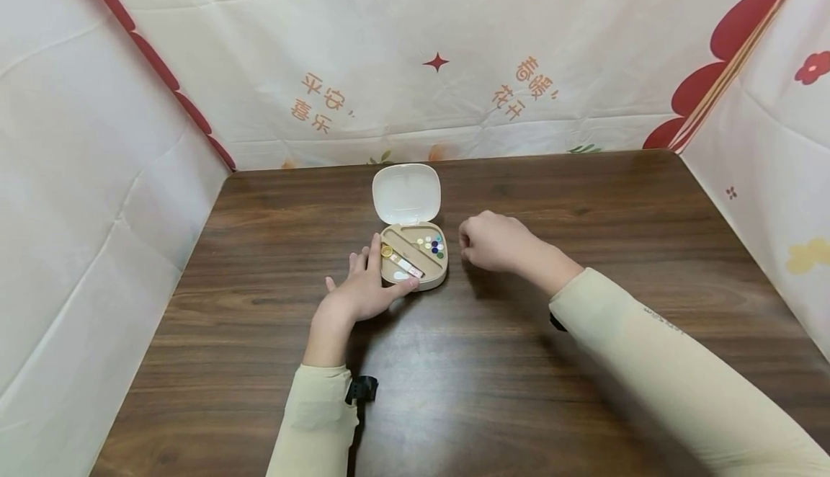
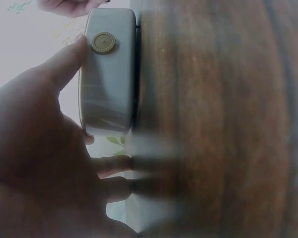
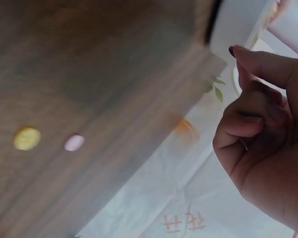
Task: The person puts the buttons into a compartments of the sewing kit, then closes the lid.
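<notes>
A small beige compartment box (image 1: 433, 284), like a pill case, stands on the table with its white lid (image 1: 406, 194) raised at the back. Small round pieces (image 1: 435, 246) in white, blue, green and yellow lie in its right compartment. A pale strip (image 1: 406, 266) and a yellow ring-like piece (image 1: 387, 251) lie on the left. My left hand (image 1: 363, 290) rests its index finger along the box's left side and its thumb on the front rim, near a round gold button (image 2: 103, 42). Right of the box, my right hand (image 1: 496, 241) pinches a tiny dark piece (image 3: 232, 50) at its fingertips, other fingers curled.
On the wooden table, in the right wrist view, lie a yellow round piece (image 3: 27, 138) and a pink oval piece (image 3: 74, 143), apart from each other. Printed white cloth (image 1: 402, 45) hangs behind the table and at both sides.
</notes>
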Available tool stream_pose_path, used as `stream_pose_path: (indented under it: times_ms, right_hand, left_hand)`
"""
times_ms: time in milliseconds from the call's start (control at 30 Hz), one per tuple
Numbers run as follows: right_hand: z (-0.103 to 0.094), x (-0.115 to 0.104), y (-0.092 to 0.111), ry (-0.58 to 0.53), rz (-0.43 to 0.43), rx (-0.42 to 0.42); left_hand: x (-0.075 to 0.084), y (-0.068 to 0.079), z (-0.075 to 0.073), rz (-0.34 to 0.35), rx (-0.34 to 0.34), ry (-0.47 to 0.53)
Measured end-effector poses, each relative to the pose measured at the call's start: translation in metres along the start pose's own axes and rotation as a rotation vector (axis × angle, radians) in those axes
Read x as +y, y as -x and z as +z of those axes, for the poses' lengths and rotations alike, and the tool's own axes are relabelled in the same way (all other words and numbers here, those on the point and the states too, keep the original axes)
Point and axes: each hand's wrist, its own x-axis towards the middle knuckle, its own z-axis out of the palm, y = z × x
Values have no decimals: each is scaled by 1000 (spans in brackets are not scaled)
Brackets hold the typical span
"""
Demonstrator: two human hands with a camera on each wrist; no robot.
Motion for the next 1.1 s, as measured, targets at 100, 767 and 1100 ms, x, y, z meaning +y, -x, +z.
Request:
stream_pose_path:
  times_ms: [100,767,1100]
  right_hand:
    - [-6,-3,-9,-39,9,73]
    - [9,-21,-41,-74,26,124]
    - [6,-23,-41,-23,12,133]
  left_hand:
    - [0,0,0,0,0,-1]
    - [0,1,0,-5,-11,-15]
    - [1,1,-3,-4,-7,-16]
